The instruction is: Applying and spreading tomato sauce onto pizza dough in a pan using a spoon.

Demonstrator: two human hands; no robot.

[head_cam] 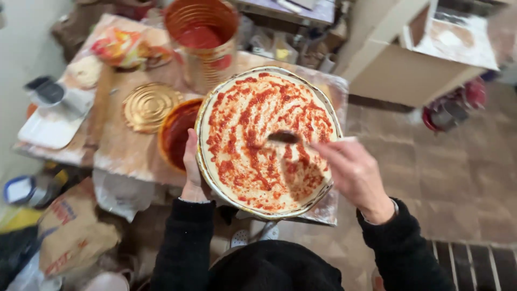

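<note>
At the centre of the frame we see a round pizza base (pixel 266 137) lying on a pale round tray (pixel 207 172), its dough streaked all over with red tomato sauce. Our left hand (pixel 192 167) grips the tray's left rim, fingers (pixel 189 151) curled closed around the edge. Our right hand (pixel 353 172), coming in from the lower right, has its fingers pinched around the pale handle of a spoon (pixel 293 138), whose dark bowl rests on the sauce just right of the pizza's middle. Both arms wear black sleeves (pixel 186 248). The tray sits over a floury table (pixel 126 151) wrapped in clear film. Just left of the tray, touching its rim, stands a small bowl of red sauce (pixel 175 132), partly hidden under it. Further left lies a round gold can lid (pixel 149 106), flat on the table. Above the tray, at the top centre of the frame, stands a big open tin can (pixel 202 40) with sauce inside. In the upper left a ball of dough (pixel 84 70) lies near a colourful wrapper (pixel 121 46), and below it a white rectangular tray (pixel 51 126). At the lower left a brown paper sack (pixel 72 231) slumps on the floor, and in the upper right stands a cardboard box (pixel 420 59).
</note>
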